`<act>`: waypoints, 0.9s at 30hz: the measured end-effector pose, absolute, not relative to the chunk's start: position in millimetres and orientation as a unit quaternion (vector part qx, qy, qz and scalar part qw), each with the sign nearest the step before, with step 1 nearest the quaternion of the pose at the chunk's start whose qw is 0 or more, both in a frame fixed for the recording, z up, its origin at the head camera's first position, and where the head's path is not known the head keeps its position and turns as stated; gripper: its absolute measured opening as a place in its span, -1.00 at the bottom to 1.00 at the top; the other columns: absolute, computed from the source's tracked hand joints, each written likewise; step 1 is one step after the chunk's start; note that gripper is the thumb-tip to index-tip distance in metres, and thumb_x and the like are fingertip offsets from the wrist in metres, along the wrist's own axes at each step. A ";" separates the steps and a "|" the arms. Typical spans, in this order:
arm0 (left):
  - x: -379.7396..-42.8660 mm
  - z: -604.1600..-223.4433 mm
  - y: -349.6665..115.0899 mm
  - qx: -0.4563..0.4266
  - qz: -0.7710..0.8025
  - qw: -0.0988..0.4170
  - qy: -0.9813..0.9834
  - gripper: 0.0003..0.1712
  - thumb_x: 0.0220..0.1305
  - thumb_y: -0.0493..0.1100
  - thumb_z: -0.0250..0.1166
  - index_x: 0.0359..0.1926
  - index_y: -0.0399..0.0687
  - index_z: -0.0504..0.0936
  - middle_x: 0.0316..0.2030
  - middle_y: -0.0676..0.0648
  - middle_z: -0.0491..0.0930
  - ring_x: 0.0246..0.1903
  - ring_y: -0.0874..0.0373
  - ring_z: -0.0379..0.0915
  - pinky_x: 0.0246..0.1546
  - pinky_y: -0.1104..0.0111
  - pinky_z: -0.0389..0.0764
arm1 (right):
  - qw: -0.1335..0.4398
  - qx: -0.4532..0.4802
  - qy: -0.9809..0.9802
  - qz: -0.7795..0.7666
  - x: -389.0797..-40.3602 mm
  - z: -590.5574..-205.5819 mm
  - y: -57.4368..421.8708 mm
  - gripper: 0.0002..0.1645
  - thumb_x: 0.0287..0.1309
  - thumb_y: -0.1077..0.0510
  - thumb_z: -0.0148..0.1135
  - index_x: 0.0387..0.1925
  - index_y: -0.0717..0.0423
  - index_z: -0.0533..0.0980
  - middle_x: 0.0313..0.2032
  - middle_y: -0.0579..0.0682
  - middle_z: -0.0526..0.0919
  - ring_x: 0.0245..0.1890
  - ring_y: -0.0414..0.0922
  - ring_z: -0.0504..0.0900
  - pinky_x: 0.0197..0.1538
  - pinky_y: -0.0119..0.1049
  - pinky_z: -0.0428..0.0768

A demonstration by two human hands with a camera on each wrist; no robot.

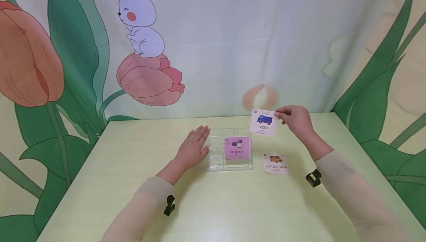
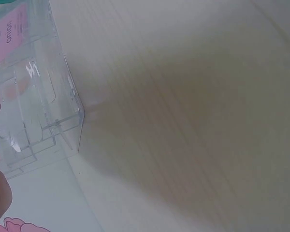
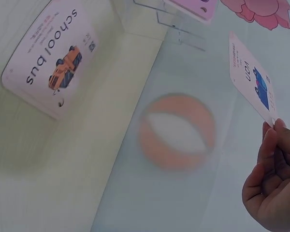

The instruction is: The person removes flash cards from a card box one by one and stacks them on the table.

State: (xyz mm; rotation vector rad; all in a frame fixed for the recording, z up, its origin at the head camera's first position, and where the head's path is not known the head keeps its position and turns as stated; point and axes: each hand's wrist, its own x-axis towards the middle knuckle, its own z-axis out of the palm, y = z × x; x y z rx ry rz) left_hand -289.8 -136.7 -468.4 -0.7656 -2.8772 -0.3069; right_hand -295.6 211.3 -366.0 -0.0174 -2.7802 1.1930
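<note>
The right hand [image 1: 296, 121] pinches the top corner of a pale pink square card with a blue truck and the word "van" [image 1: 263, 122], up in the air by the back right corner of the clear plastic rack [image 1: 237, 167]. The left hand [image 1: 193, 148] has its fingers out straight over the rack's left part. A bright pink "onion" card [image 1: 237, 148] leans in the rack's right half. A pale pink card with an orange school bus [image 1: 277, 163] lies right of the rack.
</note>
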 end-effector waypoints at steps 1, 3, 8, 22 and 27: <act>-290.2 -468.4 -136.9 -0.255 -0.100 0.073 -0.959 -0.26 0.51 -0.09 0.10 0.56 -0.31 0.14 0.58 -0.26 0.16 0.61 -0.17 0.02 0.65 -0.02 0.07 | 0.057 -0.009 -0.917 0.394 -295.3 -366.7 213.2 -0.61 0.48 0.11 0.16 0.13 0.29 0.63 0.08 0.29 0.71 -0.14 0.09 0.65 -0.21 -0.39 0.50; -290.8 -468.5 -137.2 -0.256 -0.096 0.072 -0.959 -0.26 0.52 -0.08 0.08 0.57 -0.30 0.13 0.58 -0.25 0.16 0.61 -0.17 0.01 0.65 -0.02 0.07 | 0.054 -0.015 -0.917 0.395 -293.9 -367.8 216.4 -0.60 0.48 0.10 0.15 0.14 0.29 0.62 0.09 0.30 0.70 -0.12 0.10 0.64 -0.19 -0.40 0.51; -290.2 -468.6 -137.7 -0.259 -0.097 0.073 -0.958 -0.26 0.51 -0.08 0.07 0.56 -0.33 0.14 0.58 -0.27 0.16 0.60 -0.19 0.03 0.64 -0.03 0.08 | 0.058 -0.016 -0.918 0.391 -291.1 -371.5 224.5 -0.59 0.49 0.10 0.15 0.15 0.31 0.61 0.08 0.32 0.69 -0.11 0.11 0.64 -0.20 -0.41 0.51; -292.1 -469.8 -137.3 -0.256 -0.098 0.070 -0.959 -0.26 0.52 -0.08 0.08 0.57 -0.30 0.13 0.59 -0.25 0.14 0.61 -0.17 0.00 0.66 -0.01 0.04 | 0.065 -0.025 -0.919 0.388 -284.4 -377.9 236.8 -0.59 0.48 0.11 0.15 0.14 0.34 0.61 0.05 0.34 0.69 -0.14 0.11 0.64 -0.22 -0.41 0.49; -291.8 -470.0 -136.8 -0.254 -0.101 0.071 -0.959 -0.26 0.51 -0.08 0.08 0.57 -0.30 0.13 0.59 -0.24 0.14 0.62 -0.16 -0.01 0.66 -0.01 0.04 | 0.064 -0.025 -0.920 0.386 -283.1 -381.6 240.7 -0.59 0.48 0.11 0.16 0.11 0.35 0.62 0.04 0.35 0.70 -0.16 0.10 0.66 -0.25 -0.41 0.48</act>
